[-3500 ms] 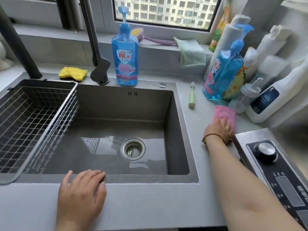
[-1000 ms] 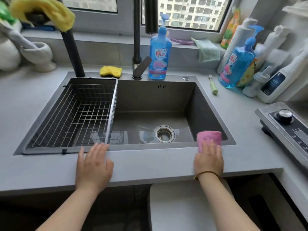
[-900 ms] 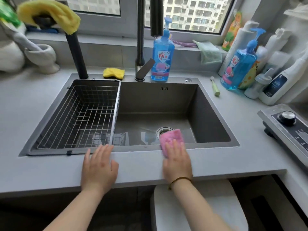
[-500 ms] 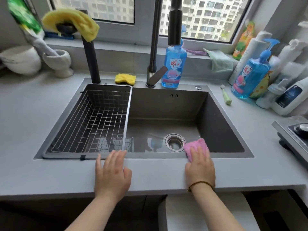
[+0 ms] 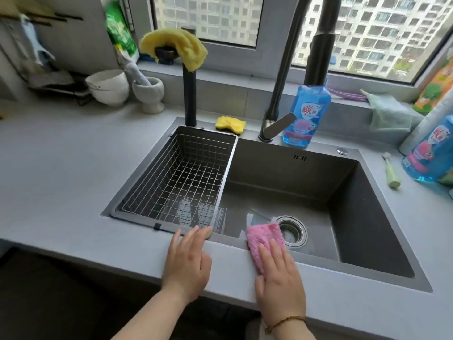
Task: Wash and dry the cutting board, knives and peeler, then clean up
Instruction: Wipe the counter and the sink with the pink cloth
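The right hand (image 5: 279,276), fingers straight, presses the pink cloth (image 5: 262,238) flat onto the front rim of the sink (image 5: 294,173). Half a second ago the cloth lay right of the drain (image 5: 293,231); now it lies left of it, nearer the left hand (image 5: 186,263), which is spread flat on the countertop (image 5: 61,173) edge, fingertips at the corner of the wire basket (image 5: 228,173). The cloth's far end overhangs the basin. Bare countertop stretches left. Behind, the label of the blue bottle (image 5: 305,114) bears Chinese characters.

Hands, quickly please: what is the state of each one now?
Left hand: open, flat on the countertop, holding nothing.
Right hand: open, straight fingers pressing the pink cloth at the front edge of the sink.
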